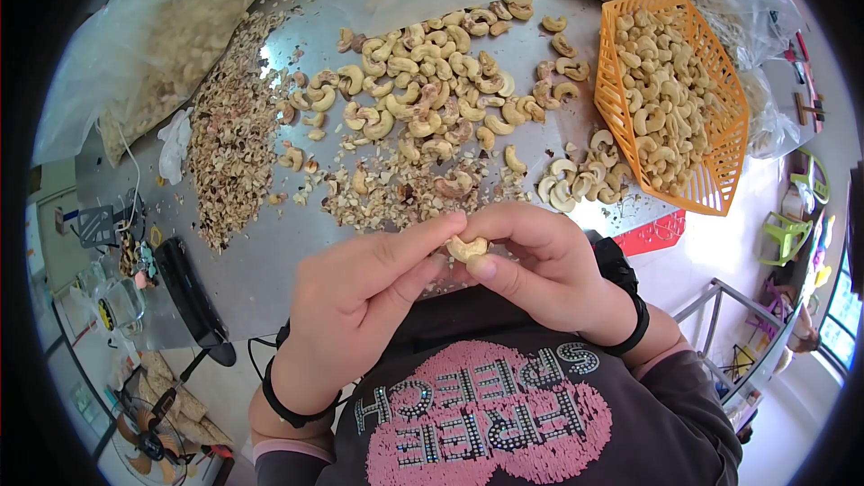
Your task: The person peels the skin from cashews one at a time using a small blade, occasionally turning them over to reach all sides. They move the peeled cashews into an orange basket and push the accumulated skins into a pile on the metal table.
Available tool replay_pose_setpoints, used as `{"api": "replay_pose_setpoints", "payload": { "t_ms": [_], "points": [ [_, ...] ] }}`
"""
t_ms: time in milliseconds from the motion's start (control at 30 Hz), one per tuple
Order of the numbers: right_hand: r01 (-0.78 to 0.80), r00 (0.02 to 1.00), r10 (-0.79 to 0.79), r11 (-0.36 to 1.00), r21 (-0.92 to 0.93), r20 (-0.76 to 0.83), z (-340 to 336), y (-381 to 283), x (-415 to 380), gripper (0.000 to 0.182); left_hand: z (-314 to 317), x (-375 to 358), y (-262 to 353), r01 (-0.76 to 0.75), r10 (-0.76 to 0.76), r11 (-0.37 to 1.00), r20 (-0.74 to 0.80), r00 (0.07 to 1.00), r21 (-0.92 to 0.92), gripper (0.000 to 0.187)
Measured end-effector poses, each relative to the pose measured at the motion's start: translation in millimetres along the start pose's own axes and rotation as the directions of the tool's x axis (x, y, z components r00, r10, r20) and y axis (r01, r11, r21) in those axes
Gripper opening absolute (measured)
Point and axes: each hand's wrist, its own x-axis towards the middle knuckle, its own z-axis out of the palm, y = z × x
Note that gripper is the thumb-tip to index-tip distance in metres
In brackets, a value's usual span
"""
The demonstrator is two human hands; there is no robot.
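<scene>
**Both hands pinching one cashew above the desk edge**

Grip status: left hand (360,292) and right hand (540,261) meet at the fingertips, both closed on a single pale, curved cashew kernel (468,247). Left thumb and forefinger press it from the left; right thumb sits under it, right forefinger curls over the top. Kernel is held clear of the surface, just above the near edge of the grey metal desk (261,261).

Each wrist carries a black band.

On the desk, beyond the hands: a loose spread of whole pale cashews (432,90) across the middle; a band of brownish skin flakes and broken bits (234,135) to the left; finer crumbs just ahead of the fingers. A small cluster of cleaner kernels (580,180) lies at right, beside an orange slotted plastic basket (720,144) filled with cashews. Clear plastic bags (153,54) lie along the far and left edges.
</scene>
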Motion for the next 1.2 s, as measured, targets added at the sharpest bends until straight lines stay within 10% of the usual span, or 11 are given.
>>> {"api": "replay_pose_setpoints", "payload": {
  "t_ms": [467,633,1200],
  "points": [
    [0.148,0.988,-0.134,0.960,-0.238,0.075,-6,-2,5,0.016,-2,1,2,0.044,-0.043,0.996,0.021,0.999,-0.083,0.029],
    [0.114,0.993,-0.112,0.971,-0.210,0.020,-4,-2,4,0.017,-6,-1,5,0.325,-0.298,0.861,0.128,0.946,-0.391,0.028],
    [-0.033,0.999,0.044,0.930,-0.365,0.019,-4,-5,5,0.019,7,-2,-4,0.220,-0.245,0.936,-0.058,0.968,-0.275,0.017]
  ]
}}
